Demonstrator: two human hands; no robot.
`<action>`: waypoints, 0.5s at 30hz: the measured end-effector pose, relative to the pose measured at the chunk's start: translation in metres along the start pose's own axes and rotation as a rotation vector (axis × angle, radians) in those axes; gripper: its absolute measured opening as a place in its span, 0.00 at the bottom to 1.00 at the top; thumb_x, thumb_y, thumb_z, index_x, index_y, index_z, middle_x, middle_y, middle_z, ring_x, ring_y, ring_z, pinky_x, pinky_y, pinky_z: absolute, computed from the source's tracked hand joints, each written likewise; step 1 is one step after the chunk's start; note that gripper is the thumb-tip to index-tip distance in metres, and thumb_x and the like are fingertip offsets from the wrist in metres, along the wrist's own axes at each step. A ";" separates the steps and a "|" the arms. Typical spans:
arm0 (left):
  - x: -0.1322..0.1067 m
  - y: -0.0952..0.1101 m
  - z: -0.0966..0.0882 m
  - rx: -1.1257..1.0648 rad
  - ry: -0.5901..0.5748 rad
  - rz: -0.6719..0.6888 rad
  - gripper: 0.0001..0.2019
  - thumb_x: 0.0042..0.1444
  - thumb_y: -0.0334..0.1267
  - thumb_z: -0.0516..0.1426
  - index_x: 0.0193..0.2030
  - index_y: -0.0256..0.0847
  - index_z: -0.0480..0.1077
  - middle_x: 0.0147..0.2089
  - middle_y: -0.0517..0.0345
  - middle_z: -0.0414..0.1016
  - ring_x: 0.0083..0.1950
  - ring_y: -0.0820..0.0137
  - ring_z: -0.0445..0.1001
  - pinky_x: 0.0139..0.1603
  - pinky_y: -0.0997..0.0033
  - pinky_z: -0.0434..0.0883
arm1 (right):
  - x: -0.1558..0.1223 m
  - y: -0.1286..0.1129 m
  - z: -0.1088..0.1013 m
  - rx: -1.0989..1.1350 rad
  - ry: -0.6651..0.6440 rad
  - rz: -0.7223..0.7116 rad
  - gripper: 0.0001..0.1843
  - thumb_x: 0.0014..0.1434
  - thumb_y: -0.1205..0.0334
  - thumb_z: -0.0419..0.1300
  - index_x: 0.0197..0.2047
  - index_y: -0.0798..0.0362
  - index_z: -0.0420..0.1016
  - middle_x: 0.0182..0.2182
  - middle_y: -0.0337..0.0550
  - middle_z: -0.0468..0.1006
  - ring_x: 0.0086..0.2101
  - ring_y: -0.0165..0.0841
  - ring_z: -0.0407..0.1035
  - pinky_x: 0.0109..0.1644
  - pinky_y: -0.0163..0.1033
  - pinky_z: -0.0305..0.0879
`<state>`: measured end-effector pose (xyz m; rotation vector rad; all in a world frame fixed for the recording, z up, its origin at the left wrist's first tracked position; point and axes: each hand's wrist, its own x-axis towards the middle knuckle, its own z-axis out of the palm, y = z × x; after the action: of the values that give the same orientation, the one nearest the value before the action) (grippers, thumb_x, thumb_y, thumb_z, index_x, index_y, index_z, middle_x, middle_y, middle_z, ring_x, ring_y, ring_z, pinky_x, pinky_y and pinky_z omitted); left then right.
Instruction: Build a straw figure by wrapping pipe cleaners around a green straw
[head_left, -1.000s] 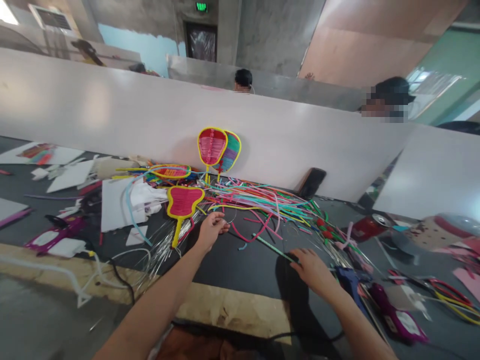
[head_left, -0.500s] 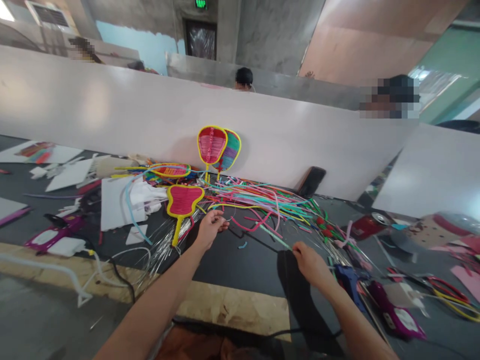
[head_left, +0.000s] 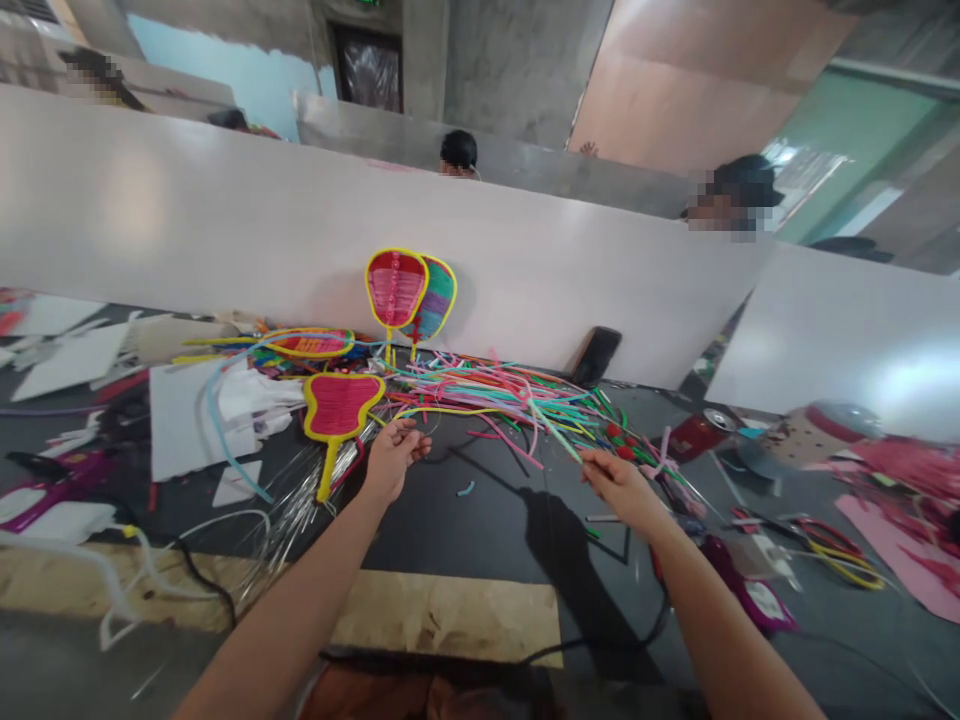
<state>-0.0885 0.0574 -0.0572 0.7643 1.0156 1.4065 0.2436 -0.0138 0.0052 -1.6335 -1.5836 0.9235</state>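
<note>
In the head view my right hand (head_left: 616, 487) pinches the near end of a pale green pipe cleaner (head_left: 553, 428). Its far end rises toward the pile, close to a bent pink strand; I cannot tell if they are joined. My left hand (head_left: 394, 458) is closed in a pinch, with a thin curved wire (head_left: 438, 418) at its fingertips. Just left of it lies a fan-like piece (head_left: 343, 402), with a pink panel, yellow rim and yellow handle. Beyond both hands spreads a pile of coloured pipe cleaners (head_left: 480, 387).
Two fan-shaped pieces (head_left: 395, 288) lean against the white divider (head_left: 570, 270). A phone (head_left: 597, 355) stands by it. On the right are a red can (head_left: 701, 433), scissors (head_left: 832, 540) and a purple device (head_left: 746, 590). White sheets (head_left: 195, 420) and silver wires (head_left: 292, 520) lie left.
My right hand has moved up and away over the table, carrying the green pipe cleaner toward the pile. My left hand keeps its pinch. The whole view has shifted slightly to the right.
</note>
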 end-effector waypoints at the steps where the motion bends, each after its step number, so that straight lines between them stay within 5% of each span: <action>1: 0.000 0.000 0.000 -0.001 -0.002 -0.001 0.16 0.43 0.36 0.62 0.38 0.38 0.63 0.27 0.63 0.72 0.30 0.73 0.76 0.34 0.70 0.73 | 0.002 -0.003 -0.001 0.022 0.015 -0.007 0.15 0.51 0.53 0.55 0.37 0.53 0.72 0.23 0.37 0.70 0.19 0.26 0.56 0.23 0.33 0.54; 5: -0.001 0.000 -0.001 0.004 -0.006 -0.001 0.16 0.43 0.36 0.62 0.38 0.38 0.63 0.27 0.63 0.72 0.30 0.72 0.76 0.34 0.70 0.73 | 0.013 -0.013 -0.006 0.074 0.083 -0.048 0.19 0.50 0.51 0.57 0.41 0.54 0.72 0.25 0.39 0.72 0.20 0.26 0.57 0.23 0.34 0.54; 8: -0.001 0.000 -0.001 0.014 -0.005 0.004 0.16 0.43 0.36 0.62 0.38 0.39 0.63 0.27 0.64 0.72 0.30 0.72 0.76 0.34 0.70 0.73 | 0.018 -0.021 -0.007 0.152 -0.011 -0.026 0.18 0.48 0.51 0.60 0.39 0.54 0.72 0.25 0.38 0.72 0.20 0.25 0.56 0.23 0.33 0.52; 15: -0.001 -0.001 -0.001 0.048 -0.025 0.014 0.17 0.43 0.37 0.62 0.39 0.39 0.63 0.28 0.63 0.73 0.30 0.72 0.76 0.33 0.71 0.72 | 0.014 -0.041 0.009 0.665 -0.054 0.013 0.15 0.47 0.53 0.65 0.36 0.51 0.70 0.24 0.35 0.66 0.20 0.24 0.52 0.22 0.32 0.45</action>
<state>-0.0890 0.0560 -0.0578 0.8238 1.0295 1.3849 0.2147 0.0014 0.0355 -1.1503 -1.1182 1.3322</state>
